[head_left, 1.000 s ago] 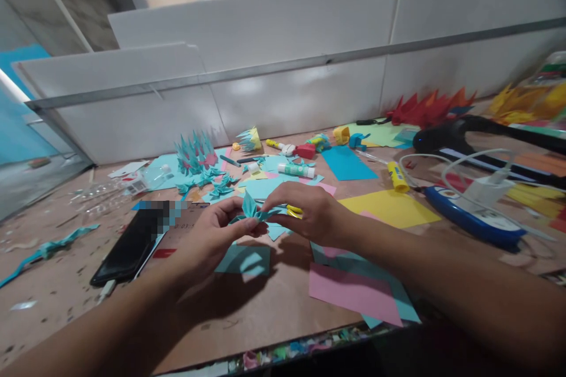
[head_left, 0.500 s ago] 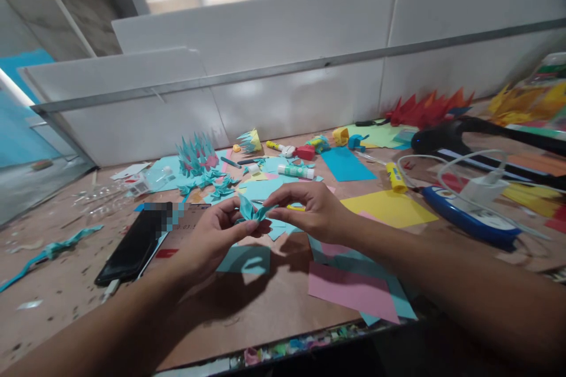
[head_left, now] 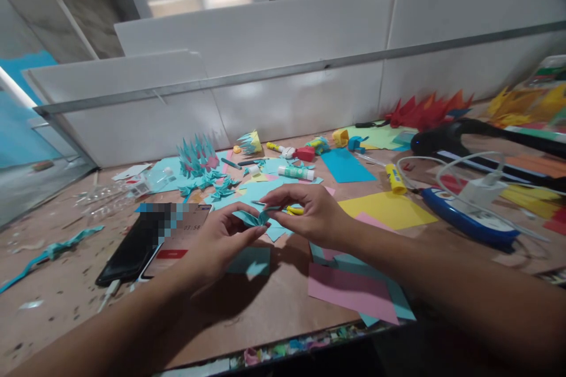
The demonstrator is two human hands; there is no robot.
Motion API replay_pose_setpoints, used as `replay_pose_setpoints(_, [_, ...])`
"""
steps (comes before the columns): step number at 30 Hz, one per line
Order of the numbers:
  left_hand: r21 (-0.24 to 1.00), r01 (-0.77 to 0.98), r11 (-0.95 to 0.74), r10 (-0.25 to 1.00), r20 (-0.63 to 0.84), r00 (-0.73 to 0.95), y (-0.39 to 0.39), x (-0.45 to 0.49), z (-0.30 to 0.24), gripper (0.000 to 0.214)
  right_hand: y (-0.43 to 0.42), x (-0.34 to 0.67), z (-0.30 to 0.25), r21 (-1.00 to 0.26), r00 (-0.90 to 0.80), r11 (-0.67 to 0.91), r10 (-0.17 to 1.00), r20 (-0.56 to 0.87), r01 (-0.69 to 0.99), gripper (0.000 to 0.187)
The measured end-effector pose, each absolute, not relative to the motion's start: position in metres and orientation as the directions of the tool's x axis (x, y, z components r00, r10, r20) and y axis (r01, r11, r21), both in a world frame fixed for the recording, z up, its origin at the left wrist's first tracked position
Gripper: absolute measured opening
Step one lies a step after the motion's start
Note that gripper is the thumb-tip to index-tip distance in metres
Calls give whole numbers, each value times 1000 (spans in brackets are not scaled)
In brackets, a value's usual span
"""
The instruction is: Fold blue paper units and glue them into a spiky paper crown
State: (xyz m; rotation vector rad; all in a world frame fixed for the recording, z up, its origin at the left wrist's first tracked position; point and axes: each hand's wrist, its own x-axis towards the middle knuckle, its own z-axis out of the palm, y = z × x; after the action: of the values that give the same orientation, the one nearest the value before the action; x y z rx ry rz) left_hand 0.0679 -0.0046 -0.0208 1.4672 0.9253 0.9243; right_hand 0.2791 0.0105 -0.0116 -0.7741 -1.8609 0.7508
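A small folded teal paper piece (head_left: pixel 253 218) is pinched between both hands above the wooden table (head_left: pixel 265 312). My left hand (head_left: pixel 219 241) grips its near side with thumb and fingers. My right hand (head_left: pixel 309 212) pinches its far tip between thumb and forefinger. Directly below lies a flat teal paper square (head_left: pixel 250 260). Yellow-handled scissors (head_left: pixel 292 210) lie just behind my right hand, mostly hidden by it.
A phone (head_left: pixel 132 244) lies left of my hands. A pink sheet (head_left: pixel 349 291) and yellow sheet (head_left: pixel 389 209) lie to the right. Glue sticks (head_left: pixel 295 172), finished teal spiky pieces (head_left: pixel 197 156), a red paper pile (head_left: pixel 424 111), cables and a blue device (head_left: pixel 469 218) crowd the back and right.
The teal piece stood upright between my fingers earlier; now it is flattened and held lower. My right fingers have slid to its tip. The view shifted slightly.
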Motion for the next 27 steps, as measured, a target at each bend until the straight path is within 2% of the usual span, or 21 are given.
replay_pose_setpoints(3, [998, 53, -27, 933, 6, 360, -5, 68, -21, 33, 10, 278, -14, -761, -344, 617, 772, 535, 201, 28])
replay_pose_setpoints(6, [998, 63, 5, 934, -27, 356, -6, 68, -20, 35, 9, 278, -15, -724, -336, 649, 753, 566, 234, 11])
replay_pose_setpoints(8, [998, 62, 20, 935, -41, 351, -7, 68, -20, 36, 9, 278, -15, -657, -361, 710, 699, 617, 252, 6])
replay_pose_setpoints(10, [998, 49, 27, 940, -42, 338, -7, 69, -20, 38, 10, 278, -16, -577, -408, 782, 619, 671, 238, 7])
replay_pose_setpoints(12, [999, 24, 27, 942, -33, 333, -7, 70, -19, 39, 10, 278, -16, -550, -437, 813, 573, 693, 193, 9])
replay_pose_setpoints(14, [1000, -3, 14, 947, -13, 321, -8, 70, -19, 39, 10, 277, -16, -599, -417, 785, 602, 680, 157, 9])
replay_pose_setpoints(17, [1000, -5, -6, 951, 7, 308, -7, 70, -20, 38, 9, 275, -14, -748, -364, 646, 740, 566, 149, 8])
replay_pose_setpoints(21, [975, 147, -168, 959, 127, 254, -7, 69, -21, 29, 7, 273, -13, -868, -349, 478, 843, 409, 138, 10])
replay_pose_setpoints(24, [901, 287, -325, 936, 264, 232, -7, 67, -20, 21, 8, 273, -12, -869, -334, 475, 848, 411, 137, 7])
replay_pose_setpoints(27, [913, 235, -333, 920, 260, 293, -7, 67, -18, 20, 9, 276, -11, -776, -350, 595, 787, 509, 210, 6])
